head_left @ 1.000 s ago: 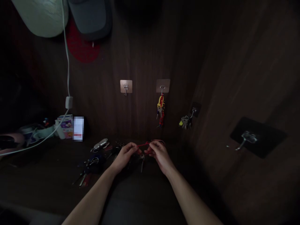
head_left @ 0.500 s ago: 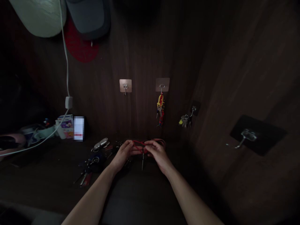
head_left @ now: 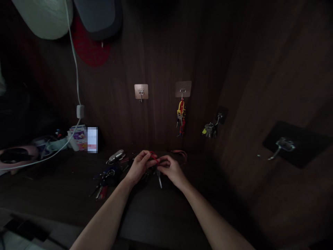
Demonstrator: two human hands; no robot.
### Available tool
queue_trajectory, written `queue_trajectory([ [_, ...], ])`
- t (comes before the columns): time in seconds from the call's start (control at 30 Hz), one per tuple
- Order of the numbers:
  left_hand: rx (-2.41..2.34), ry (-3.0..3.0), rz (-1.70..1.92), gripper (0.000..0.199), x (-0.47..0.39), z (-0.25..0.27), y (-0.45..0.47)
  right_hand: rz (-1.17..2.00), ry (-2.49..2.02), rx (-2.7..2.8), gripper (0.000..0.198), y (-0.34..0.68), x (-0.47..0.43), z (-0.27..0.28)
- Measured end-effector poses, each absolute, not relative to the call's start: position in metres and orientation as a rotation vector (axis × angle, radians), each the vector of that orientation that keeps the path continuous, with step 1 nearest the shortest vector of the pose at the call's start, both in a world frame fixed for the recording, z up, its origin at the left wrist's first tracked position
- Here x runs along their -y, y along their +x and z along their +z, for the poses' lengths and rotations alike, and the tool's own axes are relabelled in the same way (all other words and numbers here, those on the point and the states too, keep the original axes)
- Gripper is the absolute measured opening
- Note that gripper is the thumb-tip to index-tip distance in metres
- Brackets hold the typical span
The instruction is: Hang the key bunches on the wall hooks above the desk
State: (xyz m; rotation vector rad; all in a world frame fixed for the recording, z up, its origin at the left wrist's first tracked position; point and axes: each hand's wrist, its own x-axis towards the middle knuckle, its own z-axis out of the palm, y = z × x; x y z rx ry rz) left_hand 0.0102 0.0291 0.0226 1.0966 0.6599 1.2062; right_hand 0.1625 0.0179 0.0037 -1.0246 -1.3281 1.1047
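Both hands meet over the dark shelf, pinching a red cord (head_left: 154, 157) between them. My left hand (head_left: 139, 166) is closed on the cord's left part. My right hand (head_left: 170, 169) is closed on it close by, fingertips almost touching the left ones. A metal key (head_left: 159, 179) hangs below the cord, slightly tilted. Behind the right hand a reddish strap (head_left: 184, 155) curves on the shelf. Left of my left hand lie a silver pocketknife-like tool (head_left: 116, 156) and a bunch of keys (head_left: 108, 175) with a dark blue piece.
On the back wall are an unused hook (head_left: 141, 93) and a hook (head_left: 182, 90) holding keys on a yellow-and-red cord (head_left: 181, 114). Another key bunch (head_left: 209, 130) hangs right; a hook (head_left: 283, 146) juts from the side wall. A white cable (head_left: 75, 66) runs down past small boxes (head_left: 78, 135).
My hands have drawn closer together, and the red loop between them looks smaller. The key has swung to a tilt. The camera view has shifted slightly.
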Motion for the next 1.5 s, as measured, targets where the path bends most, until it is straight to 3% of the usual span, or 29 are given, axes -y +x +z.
queue_trajectory([
  [0.23, -0.833, 1.22, 1.242, 0.037, -0.037, 0.015, 0.006, 1.304, -0.958, 1.08, 0.038, 0.164, -0.01, 0.016],
  [0.47, -0.744, 1.319, 0.907, 0.047, -0.03, 0.014, 0.011, 1.234, -0.886, 0.945, 0.041, 0.168, -0.013, 0.018],
  [0.8, -0.599, 1.086, 0.727, 0.033, -0.027, 0.017, 0.007, 1.099, -0.842, 0.963, 0.036, 0.167, -0.014, 0.022],
  [1.27, -0.695, 1.156, 0.821, 0.027, -0.026, 0.016, 0.008, 1.201, -0.723, 0.849, 0.037, 0.172, -0.01, 0.03],
  [1.5, -0.773, 1.215, 0.902, 0.037, -0.029, 0.015, 0.009, 1.196, -0.609, 0.745, 0.037, 0.185, -0.011, 0.037],
])
